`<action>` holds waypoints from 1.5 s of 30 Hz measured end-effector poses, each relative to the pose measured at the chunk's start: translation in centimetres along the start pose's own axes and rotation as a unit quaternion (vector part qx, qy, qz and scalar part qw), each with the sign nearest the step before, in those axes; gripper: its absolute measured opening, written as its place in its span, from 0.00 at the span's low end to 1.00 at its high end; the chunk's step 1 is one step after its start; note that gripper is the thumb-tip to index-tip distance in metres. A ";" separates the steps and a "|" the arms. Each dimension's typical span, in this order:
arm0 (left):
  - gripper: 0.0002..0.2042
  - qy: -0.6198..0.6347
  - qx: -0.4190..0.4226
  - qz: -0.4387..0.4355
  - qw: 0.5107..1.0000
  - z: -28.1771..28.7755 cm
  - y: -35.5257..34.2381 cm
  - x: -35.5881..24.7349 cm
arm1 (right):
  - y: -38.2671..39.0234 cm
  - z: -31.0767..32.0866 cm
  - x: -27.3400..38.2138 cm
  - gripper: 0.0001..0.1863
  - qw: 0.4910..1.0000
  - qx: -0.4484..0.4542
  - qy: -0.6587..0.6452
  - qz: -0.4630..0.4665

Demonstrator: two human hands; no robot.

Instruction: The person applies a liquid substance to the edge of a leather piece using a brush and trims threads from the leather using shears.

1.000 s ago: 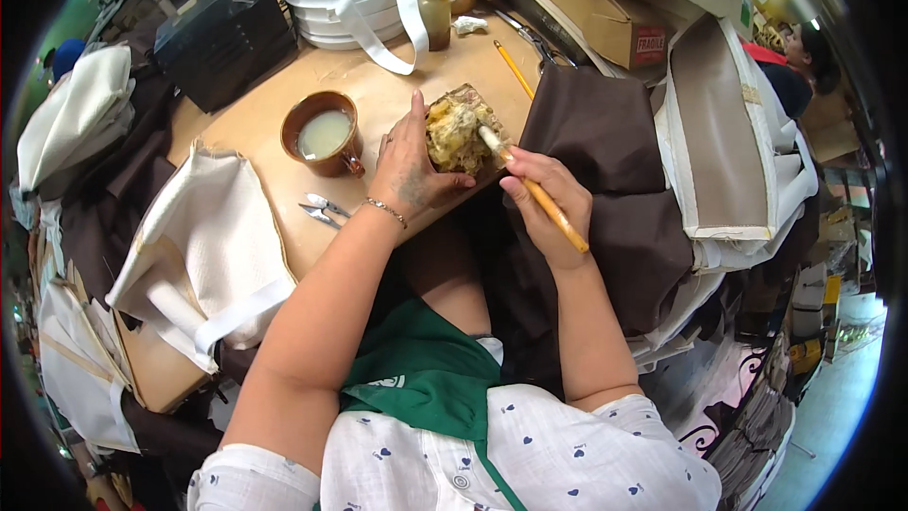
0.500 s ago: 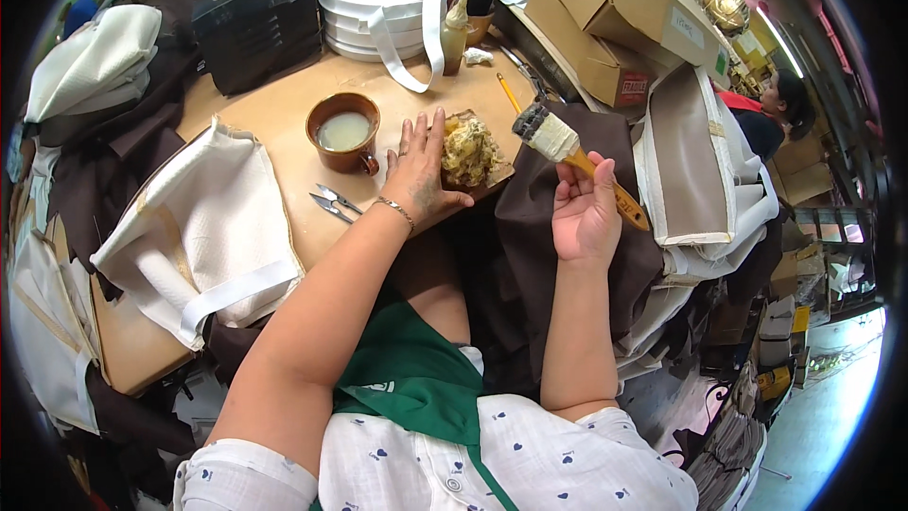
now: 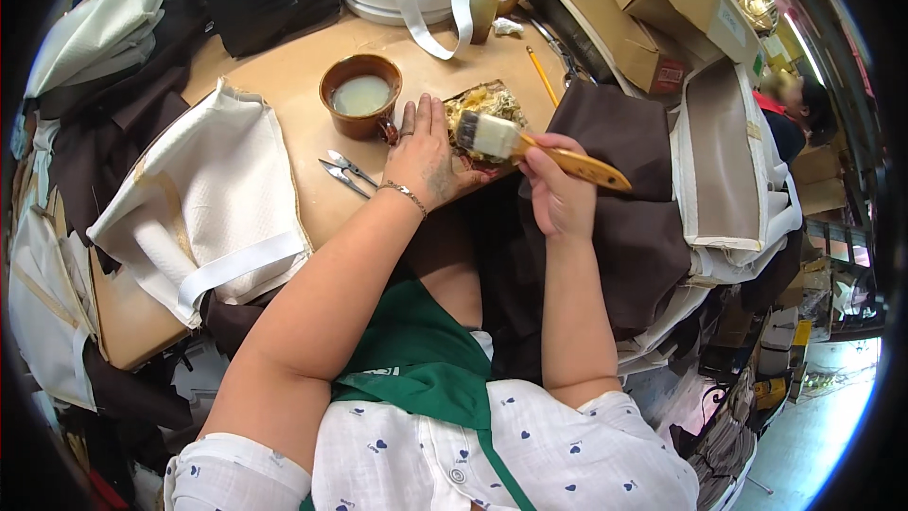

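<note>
holding brush, right hand closed round handle, left hand open, fingers extended, beside yellowish lump

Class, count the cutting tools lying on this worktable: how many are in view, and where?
2: small snips left of the left hand, and scissors just right of the yellow pencil. Others may be hidden under the fabric.
</note>
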State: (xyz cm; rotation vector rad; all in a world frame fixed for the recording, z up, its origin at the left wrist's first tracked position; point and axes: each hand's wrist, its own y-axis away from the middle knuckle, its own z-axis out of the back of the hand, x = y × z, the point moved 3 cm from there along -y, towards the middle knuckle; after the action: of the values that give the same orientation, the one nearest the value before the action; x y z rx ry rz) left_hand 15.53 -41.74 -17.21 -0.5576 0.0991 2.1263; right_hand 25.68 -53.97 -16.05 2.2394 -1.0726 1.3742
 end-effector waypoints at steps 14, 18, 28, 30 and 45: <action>0.48 -0.015 -0.002 0.000 1.000 -0.1 0.2 0.1 | 0.8 0.7 0.4 0.11 0.988 -0.058 0.139 0.028; 0.48 -0.026 0.019 0.019 0.999 0.1 0.0 0.2 | 1.0 0.2 0.7 0.11 0.983 -0.060 0.167 0.045; 0.47 0.007 0.028 0.009 1.000 -0.1 0.4 0.1 | 2.9 1.4 4.8 0.10 0.927 -0.155 0.305 0.152; 0.48 -0.019 -0.003 0.017 1.000 -0.5 0.6 0.7 | 3.3 0.7 7.3 0.09 0.932 -0.152 0.275 0.179; 0.48 -0.014 0.004 0.020 1.000 0.2 0.7 0.2 | 0.8 0.1 6.2 0.19 0.946 -0.272 0.099 0.143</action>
State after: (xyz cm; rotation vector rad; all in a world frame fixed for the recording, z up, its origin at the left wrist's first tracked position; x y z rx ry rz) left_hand 14.82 -41.94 -17.20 -0.5257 0.1049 2.1711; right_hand 26.76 -57.28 -10.87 1.5642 -1.5228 1.1817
